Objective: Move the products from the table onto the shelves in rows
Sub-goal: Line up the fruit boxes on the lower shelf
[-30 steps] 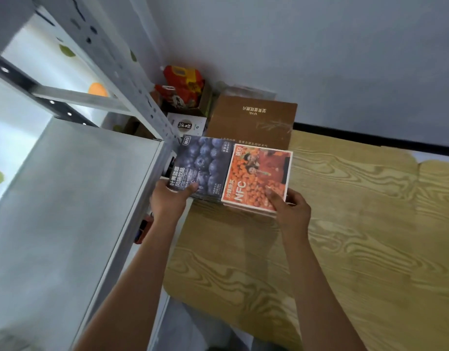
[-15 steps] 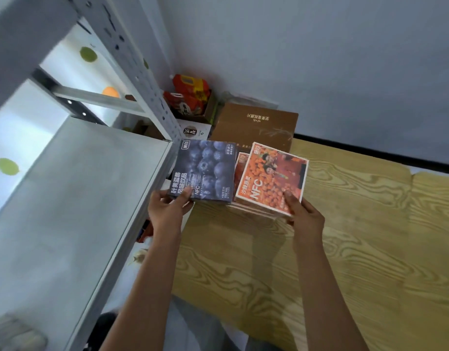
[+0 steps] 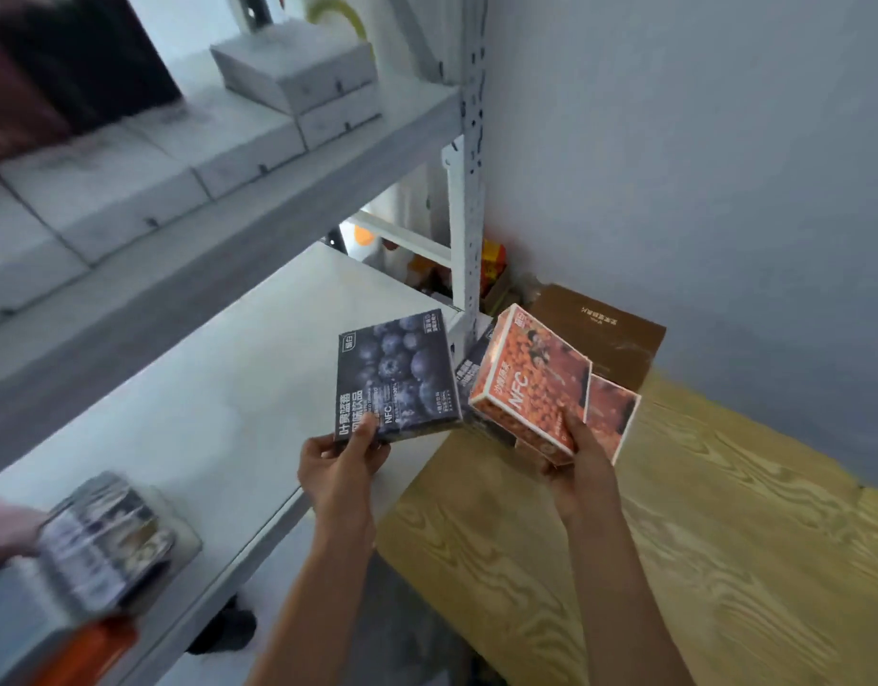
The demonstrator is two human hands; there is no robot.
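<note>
Both boxes have come up off the yellow wood-grain table [image 3: 674,537] since a second ago, and my view has swung up toward the grey metal shelving. My left hand [image 3: 340,467] pinches the dark blueberry-print juice carton [image 3: 395,381] by its near edge, thumb on top and fingers curled beneath, holding it over the front lip of the pale lower shelf board [image 3: 219,403]. My right hand [image 3: 583,462] grips the orange NFC juice carton [image 3: 531,383] with the thumb pressed on its face; it is tilted and in the air above the table's far corner. More cartons of both prints sit under and behind it, so a stack is left to move. At the near end of the lower shelf sits a blurred group of packs [image 3: 100,532]. Further off, white boxes [image 3: 189,156] line the upper shelf in a row. I judge the job partly done: much of the lower board is bare. Beyond the stack stands a brown cardboard box [image 3: 600,334].
</note>
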